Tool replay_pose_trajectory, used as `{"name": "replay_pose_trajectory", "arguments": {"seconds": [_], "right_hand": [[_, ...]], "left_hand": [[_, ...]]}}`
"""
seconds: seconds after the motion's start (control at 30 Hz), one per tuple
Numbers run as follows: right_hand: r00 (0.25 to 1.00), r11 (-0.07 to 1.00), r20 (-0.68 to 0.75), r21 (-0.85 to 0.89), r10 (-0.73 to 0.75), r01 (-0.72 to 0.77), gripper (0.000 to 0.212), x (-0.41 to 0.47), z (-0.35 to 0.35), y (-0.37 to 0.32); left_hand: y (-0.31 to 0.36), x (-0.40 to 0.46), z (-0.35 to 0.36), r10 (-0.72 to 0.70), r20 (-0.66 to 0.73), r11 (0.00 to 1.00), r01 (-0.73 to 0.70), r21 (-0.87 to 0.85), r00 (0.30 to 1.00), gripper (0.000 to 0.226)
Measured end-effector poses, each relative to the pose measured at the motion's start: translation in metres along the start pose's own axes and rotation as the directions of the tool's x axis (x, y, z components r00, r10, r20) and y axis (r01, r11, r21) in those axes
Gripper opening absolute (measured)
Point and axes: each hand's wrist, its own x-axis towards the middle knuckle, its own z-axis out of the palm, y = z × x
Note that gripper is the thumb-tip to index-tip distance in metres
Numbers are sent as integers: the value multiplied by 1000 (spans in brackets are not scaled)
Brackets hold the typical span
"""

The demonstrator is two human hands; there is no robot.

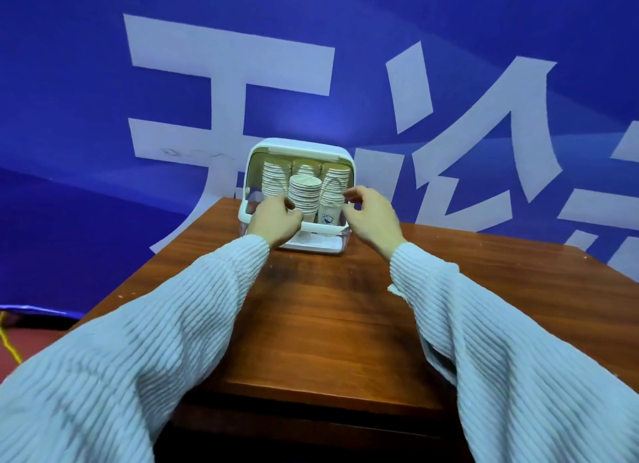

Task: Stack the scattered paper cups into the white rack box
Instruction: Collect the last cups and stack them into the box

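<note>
The white rack box [301, 148] stands at the far edge of the wooden table, its front open towards me. Inside it are several stacks of paper cups; the middle front stack [304, 193] stands closest to me, with taller stacks [273, 180] behind on the left and on the right [333, 182]. My left hand [275, 220] is at the box's front left, fingers curled against the base of the middle stack. My right hand [371, 217] hovers at the front right with fingers spread, fingertips close to the right stack and the box rim.
The brown wooden table [328, 310] stretches from me to the box. Behind it hangs a blue banner [103, 116] with large white characters. A yellow cord [8, 341] lies on the floor at the far left.
</note>
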Motion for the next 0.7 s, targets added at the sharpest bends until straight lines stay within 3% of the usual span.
{"name": "replay_pose_trajectory", "arguments": {"seconds": [0.17, 0.3, 0.47, 0.53, 0.6, 0.7], "right_hand": [[995, 985, 17, -138, -98, 100, 45, 75, 16, -22], [990, 948, 101, -292, -102, 128, 52, 126, 27, -22], [981, 922, 162, -353, -108, 160, 17, 154, 40, -10], [981, 911, 130, -369, -144, 183, 17, 155, 42, -8], [980, 909, 114, -367, -164, 195, 28, 154, 42, -7], [980, 915, 96, -351, -174, 197, 35, 150, 41, -7]], "left_hand": [[-4, 32, -3, 39, -50, 998, -41, -47, 998, 41], [-12, 48, -1, 74, -77, 994, -80, -77, 994, 25], [-25, 57, 1, 173, -104, 984, -177, -33, 979, 29], [-32, 59, 4, 272, -66, 955, -261, 142, 960, 47], [-36, 62, 12, 311, -13, 919, -297, 258, 950, 80], [-27, 72, 23, 184, 36, 964, -187, 189, 982, 122]]}}
